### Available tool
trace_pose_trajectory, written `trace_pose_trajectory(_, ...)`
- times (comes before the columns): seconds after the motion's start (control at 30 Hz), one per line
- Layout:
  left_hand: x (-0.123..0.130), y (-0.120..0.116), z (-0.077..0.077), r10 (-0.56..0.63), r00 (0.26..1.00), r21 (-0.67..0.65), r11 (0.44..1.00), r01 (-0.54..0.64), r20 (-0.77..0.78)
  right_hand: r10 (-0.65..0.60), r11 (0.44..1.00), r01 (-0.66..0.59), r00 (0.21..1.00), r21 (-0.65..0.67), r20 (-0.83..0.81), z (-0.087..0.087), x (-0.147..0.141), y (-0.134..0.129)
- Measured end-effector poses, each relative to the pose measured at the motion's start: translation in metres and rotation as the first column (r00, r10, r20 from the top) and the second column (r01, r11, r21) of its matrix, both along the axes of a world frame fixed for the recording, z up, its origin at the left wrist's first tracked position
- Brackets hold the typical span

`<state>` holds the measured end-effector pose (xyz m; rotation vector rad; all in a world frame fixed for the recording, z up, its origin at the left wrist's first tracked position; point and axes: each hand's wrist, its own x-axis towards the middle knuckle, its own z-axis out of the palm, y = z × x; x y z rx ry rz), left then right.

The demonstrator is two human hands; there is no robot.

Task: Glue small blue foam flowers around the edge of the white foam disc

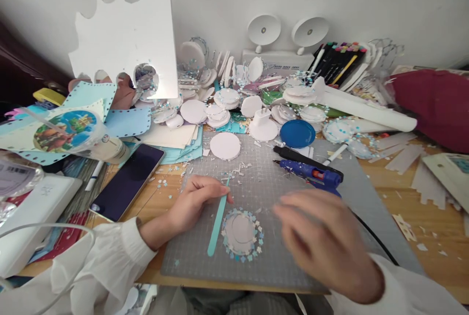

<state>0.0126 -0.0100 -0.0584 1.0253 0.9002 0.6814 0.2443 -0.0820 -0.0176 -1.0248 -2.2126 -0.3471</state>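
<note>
You have a turquoise strip point(217, 227) in view and, by it, a white disc point(240, 232) ringed with pale-blue, white and teal stars. Your cutting mat point(264, 261) is grey with a fine pale grid. Your glue gun point(311, 173) is deep blue with a red-orange patch, your round lid point(297, 133) solid blue, your table point(154, 202) honey-brown wood grain.

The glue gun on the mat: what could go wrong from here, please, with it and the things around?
The right hand is close to the blue glue gun and might bump it, or get burned if it is hot; heat cannot be seen. The teal strip could catch the disc's star trim. A cup could spill onto the phone.
</note>
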Motion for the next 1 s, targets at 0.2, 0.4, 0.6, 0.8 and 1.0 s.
trace_pose_trajectory(0.2,0.003,0.001,0.001,0.099,0.993,-0.037,0.995,-0.097,0.068,0.25,0.967,-0.256,0.948,0.006,0.197,0.004,-0.056,0.036)
trace_pose_trajectory(0.4,0.002,-0.002,0.0,0.043,0.998,0.003,0.999,-0.043,0.034,0.311,0.933,-0.341,0.923,0.111,0.228,-0.003,-0.051,0.047)
trace_pose_trajectory(0.6,-0.009,0.002,0.008,-0.043,0.967,0.404,0.903,0.146,-0.252,0.156,0.963,-0.226,0.91,-0.144,-0.384,-0.024,-0.016,0.04)
trace_pose_trajectory(0.8,-0.009,0.003,0.01,-0.207,0.905,0.561,0.726,0.396,-0.371,-0.256,0.819,-0.308,0.559,-0.484,-0.788,-0.04,-0.023,0.028)
trace_pose_trajectory(1.0,-0.003,-0.002,0.013,-0.319,0.849,0.56,0.645,0.52,-0.421,-0.318,0.679,-0.485,0.483,-0.551,-0.816,-0.036,-0.027,0.032)
